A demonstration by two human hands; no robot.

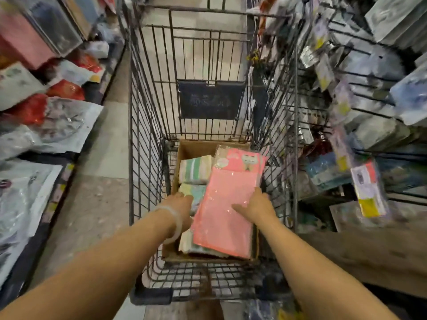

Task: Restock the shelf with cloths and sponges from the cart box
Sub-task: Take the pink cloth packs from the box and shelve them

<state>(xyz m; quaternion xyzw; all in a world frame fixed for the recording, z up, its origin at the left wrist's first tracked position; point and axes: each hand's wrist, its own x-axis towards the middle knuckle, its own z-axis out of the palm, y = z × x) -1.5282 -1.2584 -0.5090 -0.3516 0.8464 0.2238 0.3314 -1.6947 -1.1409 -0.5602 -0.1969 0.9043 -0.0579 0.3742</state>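
Both my arms reach down into the wire cart [147, 135]. A brown cardboard box [194, 147] sits on the cart floor, on the near side. On top of the things in the box lies a pink cloth pack [227, 204] in shiny clear wrap, with a little cartoon picture at its far end.

My right hand [256, 205] lies flat on the right side of the pink pack. The fingers are straight and spread a bit, not curled round it. My left hand [181, 202] is at the left edge of the pack. It wears a pale bangle [172, 224] on the wrist. The fingertips go down between the pack and the stuff under it, so I cannot tell if they are gripping or just touching.

Under and left of the pink pack are striped cloths [196, 168] in green, pink and cream, stacked in the box.

On the left are shelves [48, 116] with red and white bags. On the right hang blurry packets on wire hooks [360, 88].
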